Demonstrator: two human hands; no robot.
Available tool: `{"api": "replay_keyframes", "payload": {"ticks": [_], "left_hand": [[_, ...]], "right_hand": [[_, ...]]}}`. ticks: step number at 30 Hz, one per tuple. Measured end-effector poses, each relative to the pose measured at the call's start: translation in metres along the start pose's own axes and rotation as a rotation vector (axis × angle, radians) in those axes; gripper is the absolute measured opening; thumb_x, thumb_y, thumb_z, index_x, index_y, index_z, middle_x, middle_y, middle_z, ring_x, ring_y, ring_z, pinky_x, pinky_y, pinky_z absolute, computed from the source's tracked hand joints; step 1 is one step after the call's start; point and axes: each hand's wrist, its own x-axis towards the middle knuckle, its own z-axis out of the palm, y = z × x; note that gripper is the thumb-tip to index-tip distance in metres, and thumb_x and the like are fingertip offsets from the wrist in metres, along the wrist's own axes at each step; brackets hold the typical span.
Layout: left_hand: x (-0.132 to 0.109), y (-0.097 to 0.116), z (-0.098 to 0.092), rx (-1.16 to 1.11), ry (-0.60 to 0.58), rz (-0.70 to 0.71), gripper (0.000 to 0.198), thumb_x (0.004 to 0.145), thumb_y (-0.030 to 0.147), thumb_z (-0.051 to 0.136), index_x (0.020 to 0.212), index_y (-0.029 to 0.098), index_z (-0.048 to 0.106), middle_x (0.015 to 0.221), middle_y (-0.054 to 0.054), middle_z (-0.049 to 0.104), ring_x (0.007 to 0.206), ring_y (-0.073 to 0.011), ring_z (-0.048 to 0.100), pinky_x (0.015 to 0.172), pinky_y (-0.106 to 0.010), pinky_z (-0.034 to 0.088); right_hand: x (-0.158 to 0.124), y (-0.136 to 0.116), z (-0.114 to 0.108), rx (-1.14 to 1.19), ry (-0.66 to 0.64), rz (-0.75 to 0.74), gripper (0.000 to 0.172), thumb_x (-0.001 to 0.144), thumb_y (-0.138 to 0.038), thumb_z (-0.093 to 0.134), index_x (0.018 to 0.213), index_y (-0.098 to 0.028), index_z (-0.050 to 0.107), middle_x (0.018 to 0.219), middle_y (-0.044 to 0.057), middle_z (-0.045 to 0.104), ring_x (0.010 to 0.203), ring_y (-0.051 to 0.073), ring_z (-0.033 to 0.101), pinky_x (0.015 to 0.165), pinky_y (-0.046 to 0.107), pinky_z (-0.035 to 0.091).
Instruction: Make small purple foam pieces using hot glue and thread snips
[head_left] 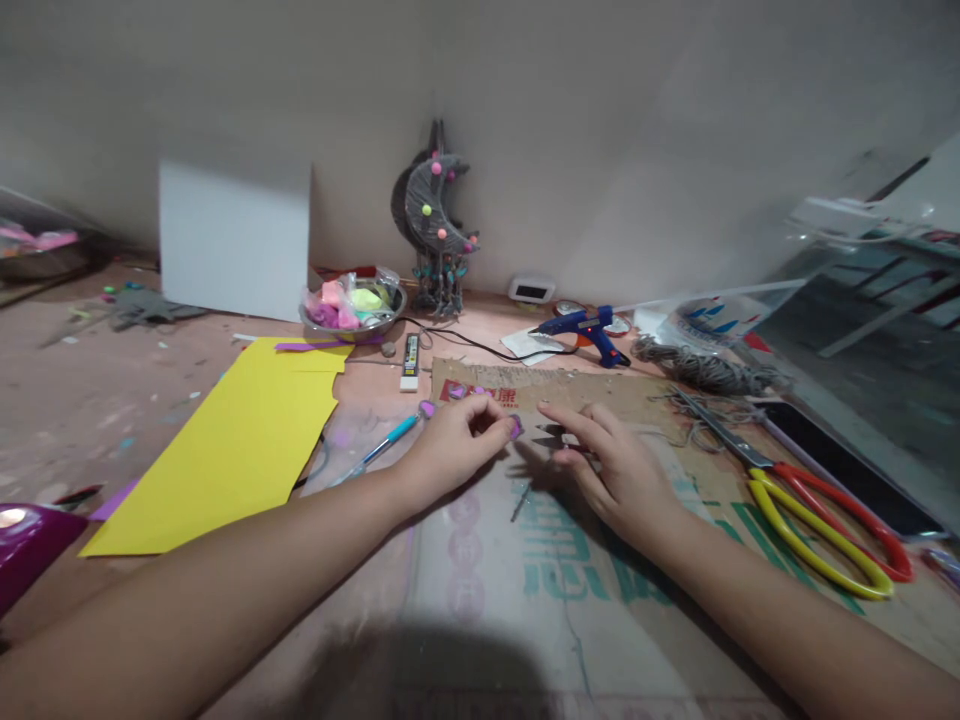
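Note:
My left hand (466, 437) is closed in a pinch on a small purple piece (516, 427), which shows at the tips of its thumb and forefinger. A little to the right, my right hand (616, 462) hovers over the cardboard sheet (480, 560) with thumb and fingers apart. No held thing shows in it. Beyond my left hand lie similar small purple pieces, one of them (427, 409) by the tip of a blue pen (386, 444). A thin dark sliver (520, 502) rests on the cardboard below and between the hands.
Scissors (810, 520), a phone (847, 465) and grey yarn (705, 368) lie at right. A blue glue gun (589, 328), a bowl (397, 305) of coloured clay and a grey moon ornament (435, 205) stand at the back. Yellow paper (232, 440) lies left.

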Motion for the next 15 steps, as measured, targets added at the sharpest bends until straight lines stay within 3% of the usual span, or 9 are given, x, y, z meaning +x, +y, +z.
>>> {"api": "replay_keyframes", "payload": {"ticks": [15], "left_hand": [[-0.0021, 0.0053, -0.0003, 0.030, -0.002, -0.003, 0.018, 0.079, 0.032, 0.051, 0.071, 0.016, 0.053, 0.066, 0.002, 0.055, 0.063, -0.0114, 0.049, 0.059, -0.022, 0.037]], "right_hand": [[0.0011, 0.0059, 0.0020, -0.200, -0.002, -0.053, 0.031, 0.091, -0.035, 0.045, 0.110, -0.020, 0.063, 0.073, 0.004, 0.056, 0.064, 0.015, 0.051, 0.058, 0.026, 0.035]]}}
